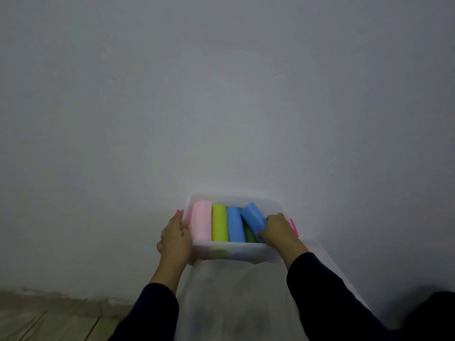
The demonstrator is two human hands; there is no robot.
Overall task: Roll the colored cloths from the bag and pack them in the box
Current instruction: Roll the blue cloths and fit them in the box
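Observation:
A translucent white box (236, 252) with pink side clips sits low in the middle of the view. Inside lie rolled cloths side by side: a pink roll (202, 223), a lime green roll (219, 223) and a blue roll (235, 225). A darker green roll (249, 235) shows partly beneath a second blue roll (253, 216), which lies tilted on top at the right. My right hand (277, 230) grips the near end of that tilted blue roll. My left hand (174, 236) clasps the box's left wall.
A plain pale wall fills most of the view behind the box. A translucent plastic sheet or bag (236, 299) lies under and in front of the box. Wooden flooring (49, 321) shows at the bottom left, a dark shape (433, 313) at the bottom right.

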